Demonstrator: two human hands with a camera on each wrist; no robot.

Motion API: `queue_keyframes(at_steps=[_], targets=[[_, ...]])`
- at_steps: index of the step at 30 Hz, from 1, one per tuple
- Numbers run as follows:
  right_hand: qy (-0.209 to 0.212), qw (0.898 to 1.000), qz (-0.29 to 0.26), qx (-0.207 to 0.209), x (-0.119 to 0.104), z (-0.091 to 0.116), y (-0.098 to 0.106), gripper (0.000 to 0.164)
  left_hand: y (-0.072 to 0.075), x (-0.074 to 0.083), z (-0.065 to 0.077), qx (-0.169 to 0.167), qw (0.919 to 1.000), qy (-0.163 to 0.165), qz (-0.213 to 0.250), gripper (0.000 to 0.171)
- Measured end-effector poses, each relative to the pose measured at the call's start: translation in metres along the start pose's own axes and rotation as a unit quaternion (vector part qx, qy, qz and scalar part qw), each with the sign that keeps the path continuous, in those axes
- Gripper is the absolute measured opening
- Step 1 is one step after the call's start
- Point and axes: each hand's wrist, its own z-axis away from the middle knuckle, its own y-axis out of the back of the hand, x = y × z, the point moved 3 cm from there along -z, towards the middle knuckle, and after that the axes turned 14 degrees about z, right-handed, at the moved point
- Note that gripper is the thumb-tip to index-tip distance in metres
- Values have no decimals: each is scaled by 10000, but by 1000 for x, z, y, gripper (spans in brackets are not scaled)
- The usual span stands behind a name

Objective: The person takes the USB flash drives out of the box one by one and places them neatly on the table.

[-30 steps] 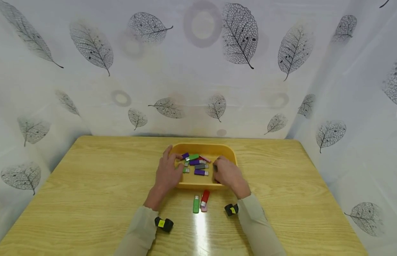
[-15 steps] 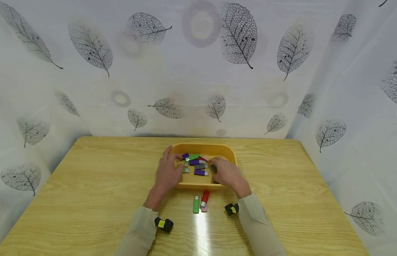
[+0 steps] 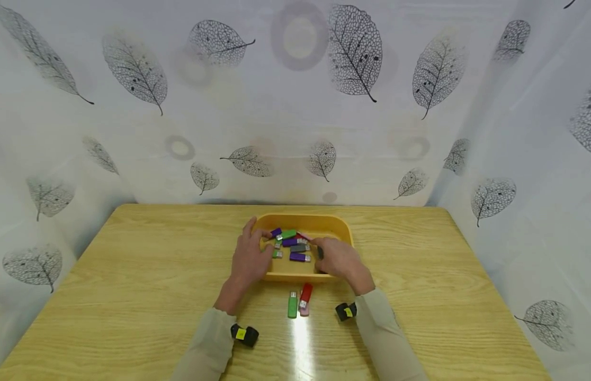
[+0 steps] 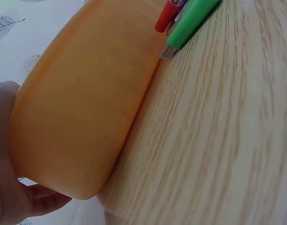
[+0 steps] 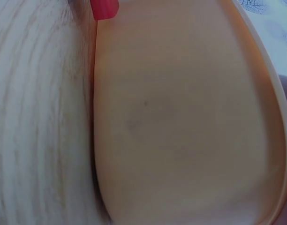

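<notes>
A yellow plastic tray (image 3: 276,277) holds several USB flash drives, among them a purple flash drive (image 3: 296,257), a grey flash drive (image 3: 297,248) and a green flash drive (image 3: 288,234). My left hand (image 3: 250,256) grips the tray's left side, with fingers round its wall in the left wrist view. Inside the tray at the right is my right hand (image 3: 338,258). Its index finger reaches toward a pink flash drive (image 3: 304,236), thumb apart from it. Something dark (image 3: 320,253) shows between them, its kind unclear. The right fingertips are hidden in the right wrist view.
On the wooden table (image 3: 157,275) in front of the tray lie a green flash drive (image 3: 293,305), a red flash drive (image 3: 306,294) and, partly under it, a pink flash drive (image 3: 304,312). A leaf-printed curtain (image 3: 295,106) surrounds the table.
My right hand has shifted slightly and its index finger has extended leftward to the pink flash drive in the tray. The left hand has stayed at the tray's side.
</notes>
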Motion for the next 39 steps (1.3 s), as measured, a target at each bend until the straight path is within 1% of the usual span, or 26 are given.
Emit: queue_keyframes(at_steps=[14, 20, 29, 39], targets=[[-71, 9998, -154, 66, 2, 1, 0, 59, -1, 0, 0, 25, 10000, -6, 40, 28], [-155, 9994, -293, 137, 2, 1, 0, 56, -1, 0, 0, 7, 10000, 5, 43, 29], [-62, 9982, -334, 492, 2, 3, 0, 53, 0, 0, 2, 6, 9999, -24, 114, 28], [64, 9942, -590, 900, 4, 5, 1, 50, 0, 0, 2, 17, 10000, -6, 42, 28]])
